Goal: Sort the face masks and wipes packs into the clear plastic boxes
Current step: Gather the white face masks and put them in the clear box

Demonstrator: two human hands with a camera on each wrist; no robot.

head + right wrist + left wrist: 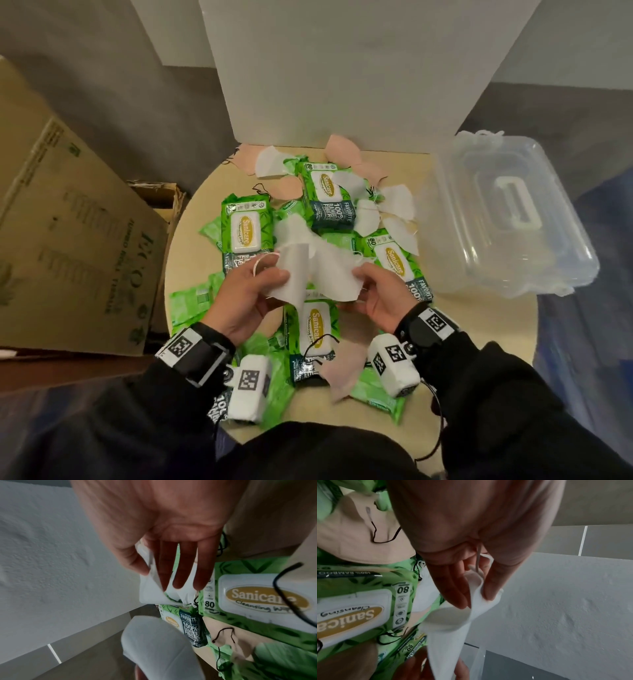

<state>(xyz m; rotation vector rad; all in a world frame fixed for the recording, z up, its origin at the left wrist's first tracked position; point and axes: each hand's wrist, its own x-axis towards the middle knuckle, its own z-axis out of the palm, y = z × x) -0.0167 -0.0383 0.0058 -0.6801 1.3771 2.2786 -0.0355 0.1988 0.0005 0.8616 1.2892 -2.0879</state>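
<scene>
A tall white foam board (pixel 342 68) fills the upper centre of the head view, standing at the far edge of the round beige table (pixel 479 318). At the left of the frame leans a large brown printed cardboard carton (pixel 68 212). At the right edge of the table sits a clear plastic box with a white-handled lid (pixel 507 219), lid on.

Across the middle of the table lies a heap of green Sanicare wipes packs (pixel 247 230) with white hard lids, mixed with loose white folded face masks (pixel 397 202) and pale pink face masks with black ear loops (pixel 342 373); one pink mask lies at the lower centre, touching a pack.

Above the heap, in the centre of the frame, both hands hold white face masks (pixel 325 274). The left hand (pixel 246 301), palm up, pinches the white masks' left end between thumb and fingers, a white ear loop over the thumb; the left wrist view shows the same grip on the fabric (pixel 481 599). The right hand (pixel 380 294) pinches the right end, thumb against the fingers (pixel 181 574), the other fingers nearly straight.
</scene>
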